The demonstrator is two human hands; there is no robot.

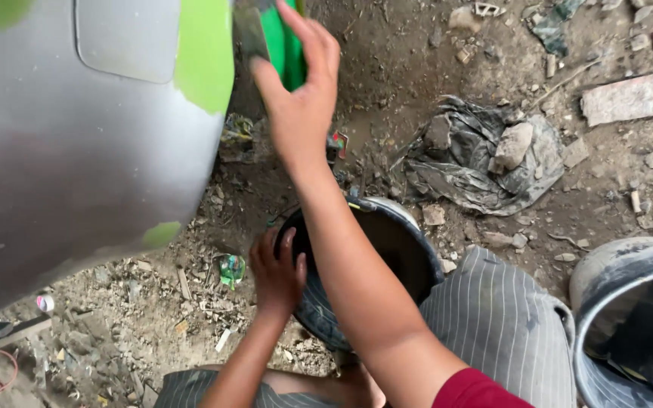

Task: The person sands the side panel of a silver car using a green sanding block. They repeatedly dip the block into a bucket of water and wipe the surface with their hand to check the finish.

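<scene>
Right hand (pixel 300 98) is raised at the edge of the grey car body panel (pixel 77 151), where the green-painted patches (pixel 204 53) run down the panel's rim. Its grip is pinched on a flat greyish piece (pixel 249 34), thin and rectangular (looks like a sanding sheet or scraper, can't tell which), pressed against the panel edge just beside a bright green part (pixel 285 45) behind it.

Left hand (pixel 277 272) is low, fingers spread and resting on the rim of a black tyre-rubber bucket (pixel 410 242) that sits on the dirt ground (pixel 160 302) between the person's knees. That grip is loose, holding nothing, just laid on the rim. Bucket's inside is dark; contents not readable.

Person wears striped grey trousers (pixel 500 317) and a dark red sleeve (pixel 478 393). A second tyre bucket (pixel 629 325) stands at the right, well apart from the hands. Beyond the first bucket: a crumpled grey rag (pixel 470 174) with stones (pixel 514 143) on it, and a flat slab (pixel 636 94) further right. Small litter around the ground near the left hand, including a green wrapper scrap (pixel 231 269).
</scene>
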